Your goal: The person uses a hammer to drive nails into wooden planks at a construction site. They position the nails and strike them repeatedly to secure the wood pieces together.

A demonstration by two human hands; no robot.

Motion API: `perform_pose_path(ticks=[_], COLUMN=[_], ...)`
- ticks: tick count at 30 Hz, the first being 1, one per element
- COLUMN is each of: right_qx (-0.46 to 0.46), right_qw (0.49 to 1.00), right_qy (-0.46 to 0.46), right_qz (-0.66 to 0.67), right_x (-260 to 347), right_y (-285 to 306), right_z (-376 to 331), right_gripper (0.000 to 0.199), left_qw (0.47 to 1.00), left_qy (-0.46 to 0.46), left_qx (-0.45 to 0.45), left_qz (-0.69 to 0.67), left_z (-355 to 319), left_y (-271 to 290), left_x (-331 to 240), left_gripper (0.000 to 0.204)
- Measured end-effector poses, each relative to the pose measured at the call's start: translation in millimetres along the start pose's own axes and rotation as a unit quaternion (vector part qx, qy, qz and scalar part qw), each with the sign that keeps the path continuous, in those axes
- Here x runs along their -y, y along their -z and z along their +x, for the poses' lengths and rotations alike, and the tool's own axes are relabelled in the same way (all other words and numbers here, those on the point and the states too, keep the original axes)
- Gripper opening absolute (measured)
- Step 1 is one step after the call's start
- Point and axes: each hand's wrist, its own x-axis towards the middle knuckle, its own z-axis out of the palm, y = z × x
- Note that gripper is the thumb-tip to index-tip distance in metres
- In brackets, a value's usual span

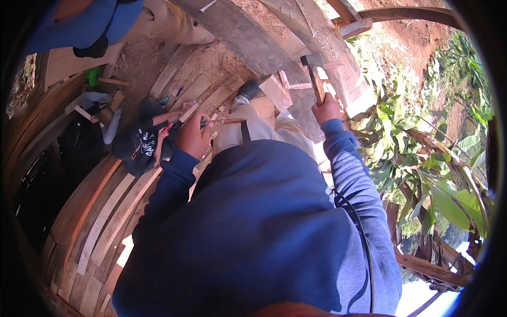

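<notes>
My right hand [327,110] is wrapped round the wooden handle of a hammer [318,87], its dark metal head pointing away from me over a board. My left hand [194,136] is closed on a thin, brownish rod-like tool [228,121], which reaches to the right across my lap. The kind of this tool is too small to make out. Ahead of my knees, a cut wooden block [276,93] rests against a wide grey plank [245,45], with pinkish wood pieces [299,85] beside it.
A person in a dark cap and shirt [138,145] crouches to my left, hands on a red item. Another person in blue [84,26] stands at the far left. Stacked boards [113,201] line the left; leafy plants [391,137] grow on the right. Wood shavings cover the ground [224,66].
</notes>
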Motion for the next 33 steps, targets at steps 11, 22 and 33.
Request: perform_pose_path(ticks=[11, 22, 33], right_qx=[0.073, 0.029, 0.038], right_qw=[0.982, 0.994, 0.996], right_qy=[0.163, 0.093, 0.077], right_qz=[-0.055, -0.041, -0.004], right_x=[37.6, 23.1, 116.1], right_y=[-39.2, -3.2, 14.7], right_z=[114.2, 73.4, -15.0], right_gripper=[0.034, 0.045, 0.078], left_qw=[0.967, 0.985, 0.995], left_qy=[0.234, 0.154, 0.037], left_qx=[-0.096, -0.063, -0.069], left_qz=[-0.028, -0.055, -0.059], left_z=[-167.5, -101.2, 5.3], left_y=[-51.9, -55.8, -5.4], left_x=[-42.0, -35.6, -1.0], left_gripper=[0.018, 0.022, 0.023])
